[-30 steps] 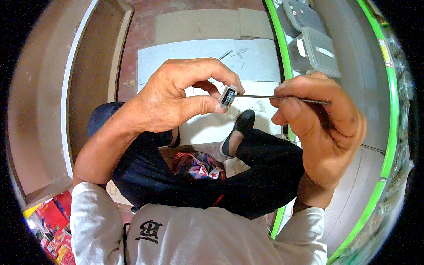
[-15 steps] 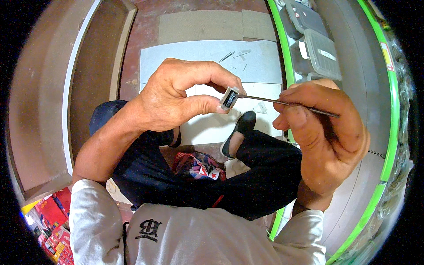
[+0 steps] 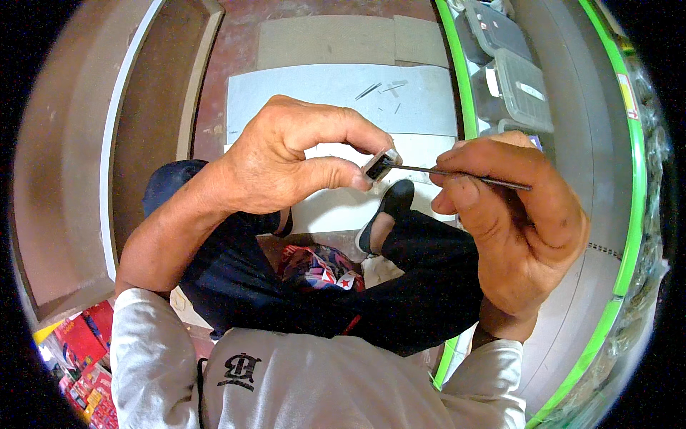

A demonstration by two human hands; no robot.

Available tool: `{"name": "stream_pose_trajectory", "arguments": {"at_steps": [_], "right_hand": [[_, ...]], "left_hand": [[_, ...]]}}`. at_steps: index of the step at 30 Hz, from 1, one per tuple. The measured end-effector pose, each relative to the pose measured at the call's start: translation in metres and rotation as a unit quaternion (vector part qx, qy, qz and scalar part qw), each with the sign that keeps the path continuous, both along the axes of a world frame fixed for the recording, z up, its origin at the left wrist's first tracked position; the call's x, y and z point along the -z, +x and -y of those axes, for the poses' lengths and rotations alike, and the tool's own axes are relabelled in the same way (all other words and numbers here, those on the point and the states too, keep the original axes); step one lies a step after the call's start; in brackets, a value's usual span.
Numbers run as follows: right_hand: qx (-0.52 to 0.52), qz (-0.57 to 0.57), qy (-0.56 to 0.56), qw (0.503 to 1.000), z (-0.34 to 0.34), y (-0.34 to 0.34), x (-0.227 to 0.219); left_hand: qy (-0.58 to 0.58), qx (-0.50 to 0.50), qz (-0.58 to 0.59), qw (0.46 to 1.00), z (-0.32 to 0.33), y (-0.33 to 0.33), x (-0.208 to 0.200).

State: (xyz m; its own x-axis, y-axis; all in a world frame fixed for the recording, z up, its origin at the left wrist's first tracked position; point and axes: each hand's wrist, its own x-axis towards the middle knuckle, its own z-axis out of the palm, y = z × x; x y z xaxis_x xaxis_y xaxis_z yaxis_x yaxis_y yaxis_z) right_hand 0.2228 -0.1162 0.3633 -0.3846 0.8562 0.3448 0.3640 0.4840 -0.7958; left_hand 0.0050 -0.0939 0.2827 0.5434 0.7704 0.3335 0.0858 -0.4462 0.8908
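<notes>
Between the thumb and forefinger of my left hand (image 3: 279, 154) is pinched a small block-shaped piece (image 3: 376, 167), pale at its edges with a dark face; its exact kind is too small to tell. My right hand (image 3: 525, 222) is closed round a thin dark metal rod (image 3: 493, 181). The rod's far tip meets the right side of the little block, and its other end sticks out past my right forefinger. Both hands are raised above my knees.
A light blue-grey sheet (image 3: 286, 100) lies on the floor, with several thin slivers (image 3: 369, 91) on it. Brown cardboard (image 3: 321, 39) lies beyond. Lidded plastic boxes (image 3: 518, 86) stand on the green-edged shelf (image 3: 618, 279) at right. A brown panel (image 3: 153, 136) is at left.
The small block has tilted in my left fingers, so its dark face is seen at another angle. My right hand has shifted slightly left with the rod.
</notes>
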Motion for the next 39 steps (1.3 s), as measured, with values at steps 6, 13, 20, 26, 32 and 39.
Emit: {"name": "stream_pose_trajectory", "arguments": {"at_steps": [6, 13, 20, 26, 32, 39], "right_hand": [[-0.026, 0.004, 0.035, 0.999, -0.002, 0.001, 0.004], [-0.051, 0.037, 0.061, 0.996, -0.001, -0.002, 0.0], [-0.056, 0.061, 0.076, 0.994, -0.001, -0.002, 0.001], [-0.008, 0.007, 0.044, 0.999, -0.002, -0.002, -0.001], [0.06, -0.192, -0.155, 0.967, -0.023, 0.01, 0.003], [-0.176, -0.108, -0.308, 0.929, -0.032, -0.004, 0.047]], "left_hand": [[-0.007, -0.016, 0.027, 0.999, 0.001, 0.002, 0.003], [-0.011, -0.015, 0.032, 0.999, 0.003, 0.002, -0.001], [-0.011, 0.002, 0.035, 0.999, 0.002, 0.005, 0.0], [-0.056, 0.022, 0.049, 0.997, -0.001, 0.0, 0.002], [-0.213, 0.024, 0.202, 0.956, -0.003, -0.004, -0.007], [-0.182, -0.076, 0.265, 0.944, -0.005, -0.003, -0.018]]}}
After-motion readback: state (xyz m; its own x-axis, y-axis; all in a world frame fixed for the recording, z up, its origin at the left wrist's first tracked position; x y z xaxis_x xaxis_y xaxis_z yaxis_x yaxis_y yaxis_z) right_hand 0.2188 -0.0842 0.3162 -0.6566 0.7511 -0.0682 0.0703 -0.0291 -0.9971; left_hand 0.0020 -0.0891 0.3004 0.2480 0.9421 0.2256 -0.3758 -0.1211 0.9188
